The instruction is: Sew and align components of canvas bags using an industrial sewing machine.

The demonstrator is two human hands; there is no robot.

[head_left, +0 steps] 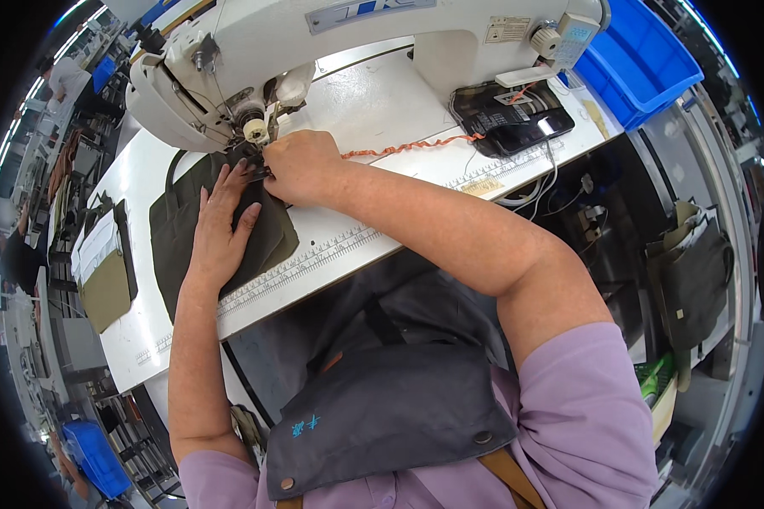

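Note:
A dark olive fabric piece with a strap-like loop lies on the white table under the head of a sewing machine. My left hand rests flat on this fabric, fingers stretched toward the needle area and thumb apart. Close beside the presser foot, my right hand is closed, its curled fingers pinching the fabric at its upper edge. Those fingertips are partly hidden by the hand itself. A thin orange-red twisted cord runs from behind the right hand across the table.
A phone lies on a dark pouch at the right of the machine bed. Olive and white fabric pieces sit at the table's left end. A blue bin stands at the far right. A printed ruler strip follows the front edge.

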